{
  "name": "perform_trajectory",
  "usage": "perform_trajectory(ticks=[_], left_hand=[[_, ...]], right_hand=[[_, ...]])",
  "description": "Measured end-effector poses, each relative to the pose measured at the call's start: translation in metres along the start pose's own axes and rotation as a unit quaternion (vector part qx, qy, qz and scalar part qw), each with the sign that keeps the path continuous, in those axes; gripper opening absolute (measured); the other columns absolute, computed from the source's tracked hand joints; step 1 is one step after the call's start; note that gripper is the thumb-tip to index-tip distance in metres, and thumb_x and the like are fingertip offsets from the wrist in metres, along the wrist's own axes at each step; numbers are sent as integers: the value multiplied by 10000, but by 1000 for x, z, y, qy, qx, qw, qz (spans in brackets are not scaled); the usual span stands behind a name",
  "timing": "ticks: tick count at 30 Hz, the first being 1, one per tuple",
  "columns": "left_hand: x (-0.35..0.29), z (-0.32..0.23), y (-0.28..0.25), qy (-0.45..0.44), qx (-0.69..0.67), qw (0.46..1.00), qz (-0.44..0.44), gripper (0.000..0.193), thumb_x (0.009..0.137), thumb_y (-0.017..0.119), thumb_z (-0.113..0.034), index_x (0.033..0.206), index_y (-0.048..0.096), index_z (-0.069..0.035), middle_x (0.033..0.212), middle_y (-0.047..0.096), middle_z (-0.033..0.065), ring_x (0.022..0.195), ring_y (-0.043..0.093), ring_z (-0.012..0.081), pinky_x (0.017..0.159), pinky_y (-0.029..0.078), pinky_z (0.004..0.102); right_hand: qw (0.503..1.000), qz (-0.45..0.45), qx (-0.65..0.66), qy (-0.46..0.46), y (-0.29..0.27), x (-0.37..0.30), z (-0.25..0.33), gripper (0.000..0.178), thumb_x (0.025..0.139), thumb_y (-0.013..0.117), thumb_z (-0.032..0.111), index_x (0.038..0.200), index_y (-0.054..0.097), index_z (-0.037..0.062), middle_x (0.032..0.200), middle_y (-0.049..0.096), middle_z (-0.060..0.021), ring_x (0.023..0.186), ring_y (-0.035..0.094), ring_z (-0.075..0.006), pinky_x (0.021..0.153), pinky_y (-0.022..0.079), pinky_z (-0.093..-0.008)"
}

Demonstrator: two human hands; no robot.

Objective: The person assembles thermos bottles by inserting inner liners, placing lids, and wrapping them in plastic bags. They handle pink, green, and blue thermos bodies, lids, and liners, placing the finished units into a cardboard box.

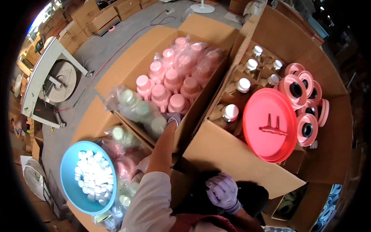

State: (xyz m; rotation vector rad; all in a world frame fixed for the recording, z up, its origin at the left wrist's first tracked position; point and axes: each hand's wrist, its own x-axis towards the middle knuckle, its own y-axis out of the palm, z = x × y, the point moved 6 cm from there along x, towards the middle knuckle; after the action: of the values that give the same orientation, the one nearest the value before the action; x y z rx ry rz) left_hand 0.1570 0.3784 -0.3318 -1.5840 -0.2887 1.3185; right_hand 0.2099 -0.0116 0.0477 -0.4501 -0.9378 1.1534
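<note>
My left hand (174, 117), in a pale purple glove, reaches into an open cardboard box at the near edge of its upturned pink plastic cups. It touches or nearly touches the nearest pink cup (178, 103); its fingertips are hidden, so its grip does not show. Beside it, pale green cups (143, 110) lie in clear plastic wrap. My right hand (224, 192), gloved alike, is closed in a loose fist low in front of me, with nothing visible in it. More pink cups (185, 62) stand farther back, partly under clear plastic.
At right, a tall carton (247, 150) holds white-capped bottles (243, 85), a red round tray (266, 143) and pink ring-shaped parts with black centres (295, 89). A blue basin (66, 179) of small white caps stands at left, beside bagged cups. Cardboard flaps surround both boxes.
</note>
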Motion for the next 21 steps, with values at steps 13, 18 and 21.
perform_trajectory(ticks=[13, 18, 21], left_hand=[[-395, 34, -232, 238, -574, 642, -448, 162, 921, 649, -144, 920, 624, 16, 1066, 624, 130, 989, 592, 246, 874, 478, 332], [-540, -34, -149, 305, -498, 647, -490, 247, 904, 635, -96, 1099, 631, 54, 1438, 422, 232, 1223, 520, 368, 1027, 408, 341], [-588, -84, -110, 336, -450, 695, -449, 264, 883, 622, -56, 1112, 614, 75, 1476, 364, 275, 1238, 502, 415, 1028, 416, 372]], right_hand=[[994, -81, -16, 76, -18, -37, 13, 495, 789, 691, 114, 1265, 573, 49, 1272, 564, -140, 1090, 584, -320, 906, 513, -417], [602, -167, 727, 286, -38, -64, 86, 887, 856, 681, 167, 1540, 118, 190, 1517, 250, -122, 1316, 437, -323, 929, 537, -566], [795, -222, 478, 300, -81, -107, 93, 860, 771, 765, 172, 1468, 269, 90, 1404, 379, -190, 1264, 469, -368, 977, 500, -483]])
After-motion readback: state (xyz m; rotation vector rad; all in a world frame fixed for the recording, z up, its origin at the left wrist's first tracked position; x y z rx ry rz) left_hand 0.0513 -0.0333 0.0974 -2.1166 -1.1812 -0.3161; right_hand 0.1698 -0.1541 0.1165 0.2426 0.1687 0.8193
